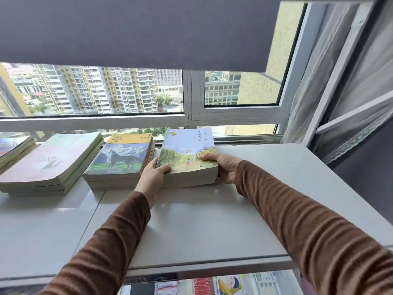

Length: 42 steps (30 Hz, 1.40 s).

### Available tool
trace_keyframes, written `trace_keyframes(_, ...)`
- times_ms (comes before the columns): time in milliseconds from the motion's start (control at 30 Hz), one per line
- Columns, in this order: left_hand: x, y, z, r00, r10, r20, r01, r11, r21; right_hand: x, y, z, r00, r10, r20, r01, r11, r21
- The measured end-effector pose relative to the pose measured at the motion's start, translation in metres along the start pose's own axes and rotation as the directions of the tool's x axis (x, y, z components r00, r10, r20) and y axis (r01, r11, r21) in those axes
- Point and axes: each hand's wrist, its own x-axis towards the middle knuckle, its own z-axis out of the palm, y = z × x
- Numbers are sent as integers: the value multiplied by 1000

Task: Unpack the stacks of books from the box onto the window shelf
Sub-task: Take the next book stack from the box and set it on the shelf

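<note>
Head view: left hand point(153, 175) and right hand point(223, 168) each keep a grip closed on the book stack point(188, 158), setting it on the window shelf point(212, 220) beside the wolf-cover stack point(121, 160); next, release and fetch more.

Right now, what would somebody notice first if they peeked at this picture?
Probably the stack of books in the middle of the white window shelf, gripped by the left hand and right hand. Beside it sits a wolf-cover stack, with tall apartment buildings beyond the glass.
</note>
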Motion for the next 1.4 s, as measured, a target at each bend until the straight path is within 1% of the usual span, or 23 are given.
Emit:
trace_keyframes(67,-1,-2,1,1000,15,-27,-16,1000,-11,0,-4,-1,1000,-2,-7,1,997,-74)
trace_keyframes(200,-3,-2,3,999,28,-39,-29,1000,-6,0,-11,-5,1000,-14,-17,10,980,-199)
trace_keyframes(400,-4,-4,4,999,29,-44,-27,999,28,2,-7,-7,999,-32,-15,28,976,-214)
trace_keyframes(467,-4,-3,3,998,25,-54,-22,999,46,2,-7,-7,998,-50,-39,38,966,-255)
trace_keyframes(500,-3,-2,2,998,22,-56,-18,998,60,1,-8,-7,996,-57,-65,34,950,-311)
trace_keyframes(567,-3,0,0,999,19,-44,-14,995,104,-3,-11,-8,988,-89,-125,19,881,-474)
trace_keyframes(667,-6,2,1,998,49,-50,-39,983,178,-11,-9,-13,956,-233,-177,63,754,-654)
trace_keyframes(733,-12,6,3,986,146,-80,-116,947,301,-20,-1,-16,930,-320,-180,107,707,-699)
trace_keyframes(800,-21,11,5,960,269,-74,-208,867,453,-31,12,-19,901,-390,-191,129,660,-740)
trace_keyframes(867,-33,16,6,928,371,-16,-289,747,598,-46,23,-22,844,-488,-224,147,610,-779)
trace_keyframes(933,-48,20,9,888,455,65,-370,624,688,-66,35,-23,776,-576,-257,195,606,-771)
trace_keyframes(1000,-68,21,13,840,511,181,-470,521,713,-90,48,-22,730,-623,-282,241,620,-746)
trace_keyframes(1100,-102,16,22,773,521,363,-599,408,689,-135,75,-17,663,-672,-330,231,603,-764)
trace_keyframes(1167,-124,8,27,735,504,454,-658,368,657,-166,99,-12,607,-702,-372,185,580,-793)
trace_keyframes(1233,-148,-4,31,691,494,527,-712,341,614,-198,128,-4,558,-710,-430,132,587,-799)
trace_keyframes(1300,-176,-19,34,651,469,597,-758,349,552,-232,162,5,524,-698,-488,71,607,-791)
trace_keyframes(1400,-224,-48,42,577,395,715,-813,358,458,-288,219,17,466,-668,-580,-42,638,-769)
